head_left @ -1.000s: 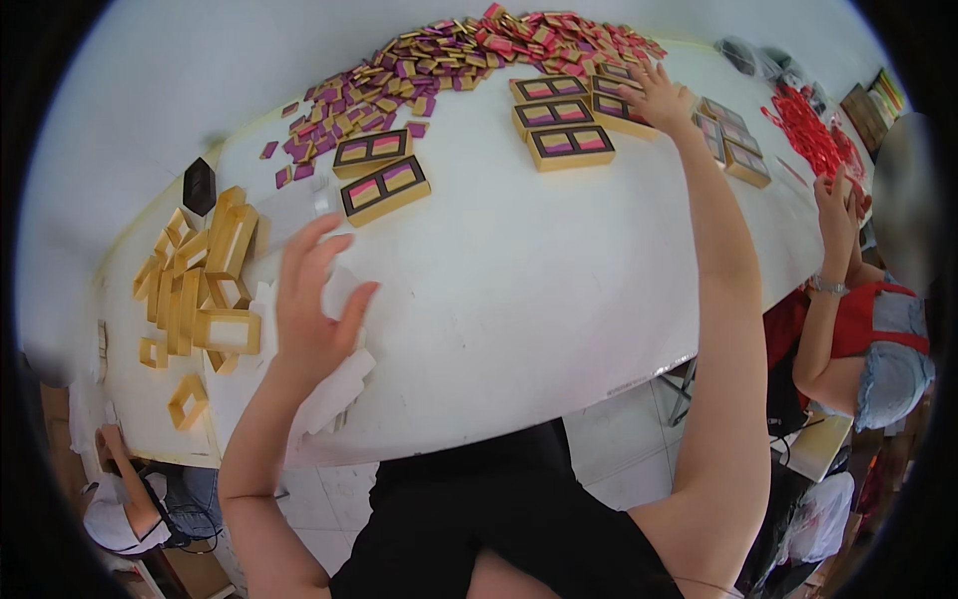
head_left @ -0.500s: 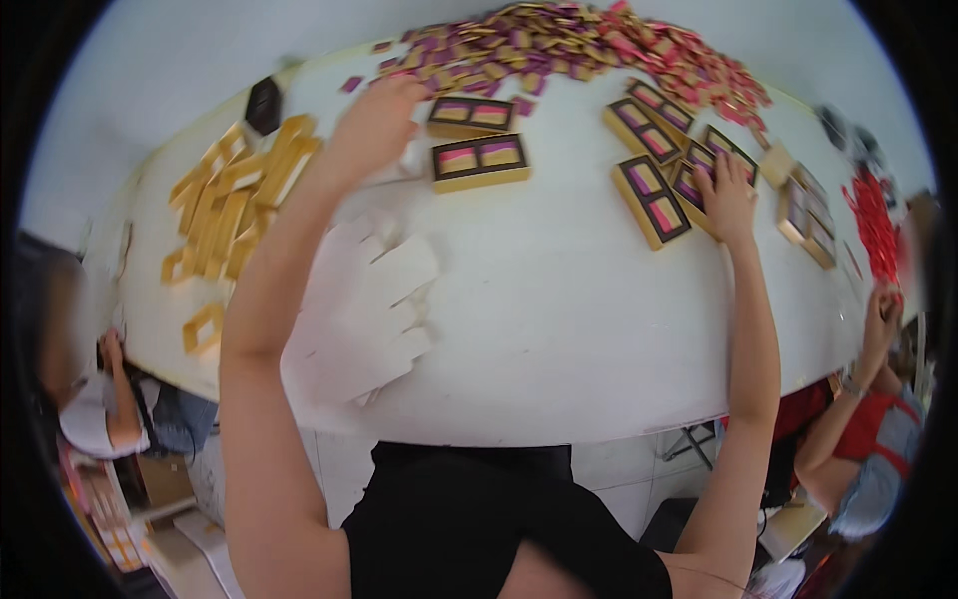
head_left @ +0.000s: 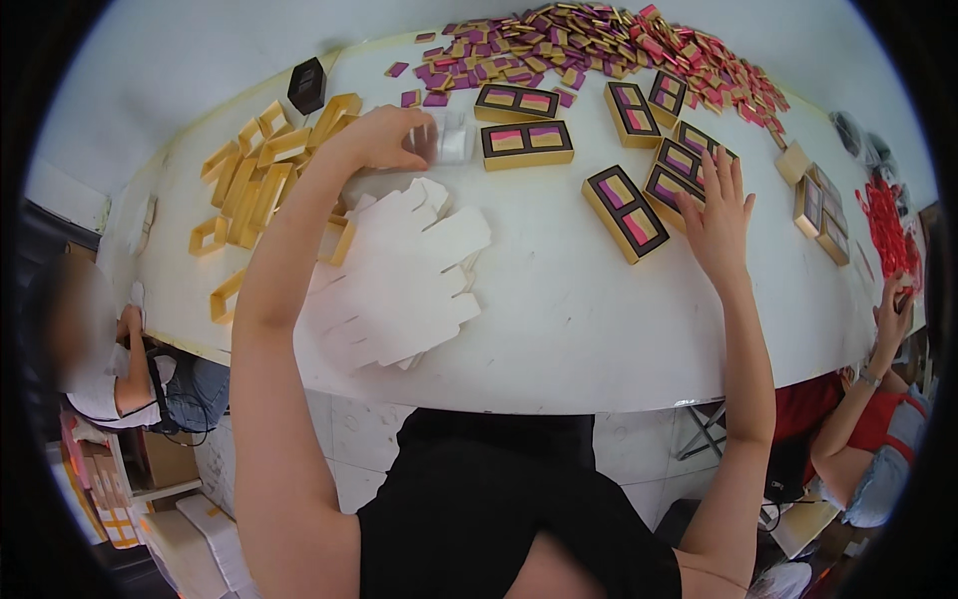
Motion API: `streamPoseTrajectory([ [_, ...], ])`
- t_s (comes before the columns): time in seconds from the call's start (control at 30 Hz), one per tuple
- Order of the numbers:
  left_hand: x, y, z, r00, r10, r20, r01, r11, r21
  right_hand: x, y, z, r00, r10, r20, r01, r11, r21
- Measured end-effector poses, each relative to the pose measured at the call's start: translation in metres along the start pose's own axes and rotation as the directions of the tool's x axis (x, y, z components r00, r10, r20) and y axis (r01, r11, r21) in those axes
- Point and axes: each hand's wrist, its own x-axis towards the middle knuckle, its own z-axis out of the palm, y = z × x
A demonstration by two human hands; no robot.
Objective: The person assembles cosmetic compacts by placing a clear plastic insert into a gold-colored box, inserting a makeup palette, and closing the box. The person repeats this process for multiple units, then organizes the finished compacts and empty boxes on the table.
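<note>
My left hand (head_left: 387,140) is at the far left of the middle, its thumb and fingers around the near end of some clear plastic pieces (head_left: 455,138). Just right of them stand two gold boxes, the nearer box (head_left: 527,146) in front of the farther box (head_left: 515,101). Each shows a dark insert with two windows of pink, purple and gold pieces. On the right, my right hand (head_left: 720,222) lies open, fingers spread over the edge of a cluster of similar boxes (head_left: 681,160). A tilted gold box (head_left: 626,214) sits left of that hand.
Purple, pink and gold pieces (head_left: 559,45) heap along the far edge. Empty gold frames (head_left: 249,200) pile at left, beside a black box (head_left: 306,86). Flat white card blanks (head_left: 399,280) lie near my left forearm. Covered boxes (head_left: 824,210) and red ribbons (head_left: 880,220) are right; people sit both sides.
My left hand has come back from the purple pieces to the clear plastic. My right hand has drawn slightly back, its fingers straighter. The whole view has shifted a little.
</note>
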Motion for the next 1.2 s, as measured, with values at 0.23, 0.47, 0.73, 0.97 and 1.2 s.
streamPoseTrajectory([
  [0.23,-0.006,0.016,0.014,0.606,-0.01,-0.795,-0.023,0.999,-0.03,-0.025,-0.065,-0.068,0.973,-0.179,-0.146,0.216,0.931,0.296],
  [0.47,-0.043,0.17,-0.042,0.763,-0.009,-0.647,-0.438,0.729,-0.526,-0.014,-0.137,-0.11,0.869,-0.284,-0.404,0.472,0.719,0.51],
  [0.73,-0.068,0.2,-0.026,0.727,0.161,-0.668,-0.582,0.659,-0.476,-0.024,-0.15,-0.107,0.978,0.079,-0.192,0.187,0.065,0.98],
  [0.97,-0.079,0.208,-0.036,0.81,0.281,-0.516,-0.532,0.722,-0.442,-0.028,-0.123,-0.134,0.944,-0.296,0.144,-0.137,0.042,0.99],
  [1.2,-0.07,0.211,-0.031,0.762,0.269,-0.59,-0.562,0.728,-0.394,-0.028,-0.11,-0.136,0.801,-0.502,0.327,-0.49,-0.234,0.84],
])
